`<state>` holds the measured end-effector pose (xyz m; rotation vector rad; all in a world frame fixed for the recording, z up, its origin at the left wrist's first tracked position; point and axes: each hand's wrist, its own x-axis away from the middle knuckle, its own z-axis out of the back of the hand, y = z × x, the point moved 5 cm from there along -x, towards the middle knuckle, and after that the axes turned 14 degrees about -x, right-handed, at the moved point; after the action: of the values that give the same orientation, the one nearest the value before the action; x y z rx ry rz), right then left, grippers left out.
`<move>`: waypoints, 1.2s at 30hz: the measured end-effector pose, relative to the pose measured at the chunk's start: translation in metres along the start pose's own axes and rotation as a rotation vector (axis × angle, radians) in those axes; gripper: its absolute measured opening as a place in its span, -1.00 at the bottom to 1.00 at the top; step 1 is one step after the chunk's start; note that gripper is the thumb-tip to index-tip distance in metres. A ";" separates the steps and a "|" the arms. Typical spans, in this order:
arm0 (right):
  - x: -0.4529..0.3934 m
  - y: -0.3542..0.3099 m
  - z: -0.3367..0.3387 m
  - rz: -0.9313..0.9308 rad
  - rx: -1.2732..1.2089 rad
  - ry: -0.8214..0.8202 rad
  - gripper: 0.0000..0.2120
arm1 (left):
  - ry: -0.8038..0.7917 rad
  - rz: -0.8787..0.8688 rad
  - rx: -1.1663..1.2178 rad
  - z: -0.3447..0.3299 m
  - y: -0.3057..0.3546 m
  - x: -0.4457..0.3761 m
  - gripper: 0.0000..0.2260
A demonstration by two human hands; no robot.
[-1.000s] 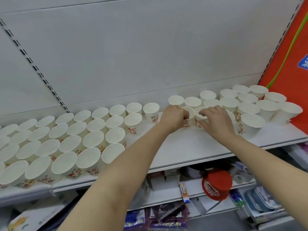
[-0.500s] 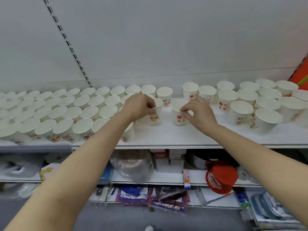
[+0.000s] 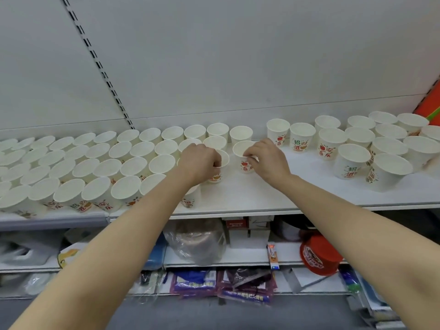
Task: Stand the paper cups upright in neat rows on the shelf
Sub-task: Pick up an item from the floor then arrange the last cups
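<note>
Pinching two paper cups by their rims, left hand (image 3: 198, 163) on one cup (image 3: 220, 167), right hand (image 3: 267, 160) on another cup (image 3: 244, 154), mid-shelf (image 3: 250, 196). Packed rows (image 3: 95, 163) left look done; looser cluster (image 3: 371, 148) right probably left to tidy.

Your view was bright and evenly lit, with soft shadows under the shelf (image 3: 250, 206); wide-angle bending and slight blur marked the edges.

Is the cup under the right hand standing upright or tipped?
Upright. The cup has its open rim facing up and its base on the shelf; the right hand pinches its rim.
</note>
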<state>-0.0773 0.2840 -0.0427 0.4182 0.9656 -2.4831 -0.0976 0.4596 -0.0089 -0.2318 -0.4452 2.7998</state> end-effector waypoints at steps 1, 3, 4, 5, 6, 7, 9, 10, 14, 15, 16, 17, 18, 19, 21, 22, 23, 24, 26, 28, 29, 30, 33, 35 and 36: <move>-0.002 0.000 -0.001 -0.007 -0.005 0.005 -0.90 | 0.007 -0.007 -0.012 0.000 0.000 0.000 -0.88; -0.003 -0.001 -0.006 -0.027 -0.012 0.011 -0.89 | 0.017 -0.017 -0.037 0.000 0.000 0.002 -0.88; -0.003 -0.002 -0.008 -0.039 -0.016 0.015 -0.89 | 0.022 -0.017 -0.045 0.000 -0.001 0.003 -0.87; -0.003 -0.002 -0.010 -0.050 -0.019 0.021 -0.89 | 0.027 -0.018 -0.048 0.000 -0.001 0.004 -0.87; -0.003 -0.003 -0.012 -0.061 -0.025 0.026 -0.89 | 0.034 -0.022 -0.045 0.000 -0.001 0.004 -0.87; -0.004 -0.004 -0.014 -0.070 -0.029 0.029 -0.89 | 0.042 -0.028 -0.038 0.000 -0.001 0.005 -0.87; -0.005 -0.008 -0.017 -0.081 -0.036 0.031 -0.88 | 0.052 -0.044 -0.017 0.000 -0.002 0.005 -0.86; -0.005 -0.010 -0.018 -0.082 -0.042 0.034 -0.87 | 0.055 -0.054 0.002 0.000 -0.002 0.004 -0.85; 0.003 -0.016 -0.008 -0.057 -0.085 0.140 -0.76 | 0.165 -0.054 0.130 0.008 -0.006 0.002 -0.69; 0.008 -0.014 -0.002 -0.041 -0.079 0.177 -0.75 | 0.199 -0.049 0.163 0.013 -0.007 0.000 -0.67; 0.014 -0.011 0.005 -0.023 -0.056 0.202 -0.75 | 0.219 -0.051 0.190 0.017 -0.006 -0.003 -0.68; 0.021 -0.007 0.012 -0.008 -0.023 0.215 -0.76 | 0.224 -0.057 0.209 0.021 -0.003 -0.007 -0.69; 0.028 0.000 0.020 -0.001 0.013 0.225 -0.77 | 0.221 -0.063 0.218 0.024 0.001 -0.012 -0.71; 0.036 0.008 0.029 -0.008 0.045 0.235 -0.78 | 0.214 -0.069 0.224 0.026 0.007 -0.018 -0.73; 0.049 0.028 0.049 -0.051 0.091 0.271 -0.80 | 0.197 -0.080 0.243 0.030 0.023 -0.032 -0.76; 0.054 0.037 0.059 -0.074 0.106 0.290 -0.80 | 0.183 -0.090 0.253 0.031 0.034 -0.040 -0.78; 0.057 0.046 0.068 -0.092 0.119 0.306 -0.81 | 0.169 -0.102 0.257 0.032 0.044 -0.049 -0.80; 0.059 0.055 0.077 -0.104 0.130 0.318 -0.82 | 0.161 -0.109 0.256 0.033 0.054 -0.059 -0.81; 0.059 0.067 0.093 -0.113 0.152 0.329 -0.83 | 0.153 -0.086 0.259 0.037 0.070 -0.084 -0.85; 0.052 0.076 0.106 -0.110 0.165 0.323 -0.86 | 0.136 -0.042 0.273 0.037 0.080 -0.111 -0.86; 0.047 0.081 0.112 -0.112 0.170 0.315 -0.87 | 0.115 -0.023 0.274 0.036 0.086 -0.124 -0.85; 0.041 0.085 0.118 -0.119 0.178 0.301 -0.87 | 0.091 -0.012 0.268 0.034 0.091 -0.136 -0.83; 0.019 0.102 0.127 -0.178 0.235 0.174 -0.82 | 0.059 -0.050 0.176 0.025 0.108 -0.162 -0.71; 0.007 0.112 0.126 -0.197 0.274 0.104 -0.78 | 0.049 -0.087 0.085 0.019 0.119 -0.170 -0.68; 0.003 0.115 0.124 -0.190 0.283 0.082 -0.76 | 0.053 -0.091 0.060 0.017 0.122 -0.173 -0.71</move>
<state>-0.0362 0.1214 -0.0205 0.5437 0.7130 -2.8081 0.0299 0.2901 -0.0135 -0.2656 -0.3497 2.7063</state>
